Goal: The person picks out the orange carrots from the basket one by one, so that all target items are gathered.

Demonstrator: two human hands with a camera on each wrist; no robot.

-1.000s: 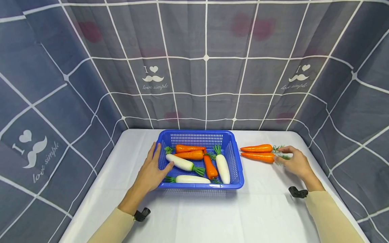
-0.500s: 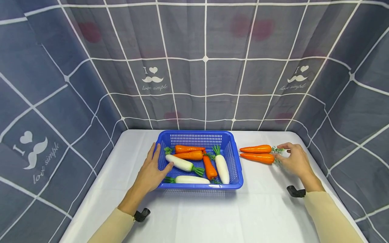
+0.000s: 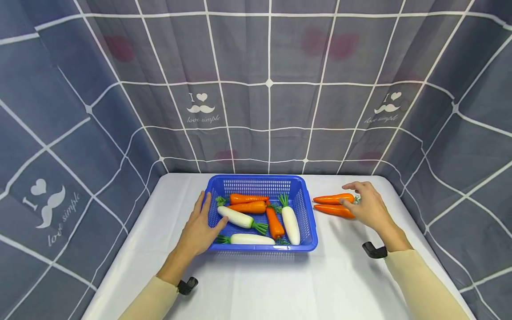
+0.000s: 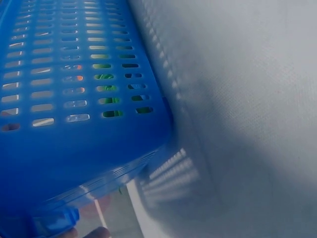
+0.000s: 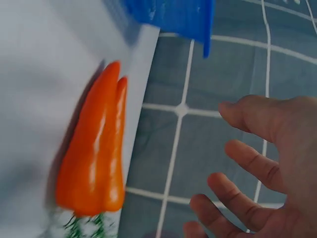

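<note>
Basket [image 3: 260, 247], one, blue, perforated: upright in front of you, close to the far edge of the worktop [image 3: 276, 284], roughly midway between its left and right edges; the spot seems chosen so both your arms can reach it.

Inner carrots [image 3: 248, 207], three: two lengthwise in the basket's far half, one slanting toward its near edge, right of centre.

White radishes [image 3: 291, 226], three: one along the basket's right wall, one along the near wall, one slanting in from the left, leaves toward the middle. No strict order apparent; they seem laid wherever room allowed.

Loose carrots [image 3: 334, 210], two: on the worktop, right of the basket, toward the far right corner. Side by side, tips toward the basket, leafy ends toward the worktop's right edge; this puts the leaves, probably the handier hold, on your right hand's side.

Left hand [image 3: 200, 229]: at the basket's left edge, thumb reaching inside the rim, presumably to steady it. Grip: fingers extended, thumb apart from them, resting against the basket; how firmly, you cannot tell.

Right hand [image 3: 370, 208]: raised above the loose carrots' leafy ends. Grip: fingers and thumb apart, holding nothing; your right wrist view shows it clear of both carrots.
</note>
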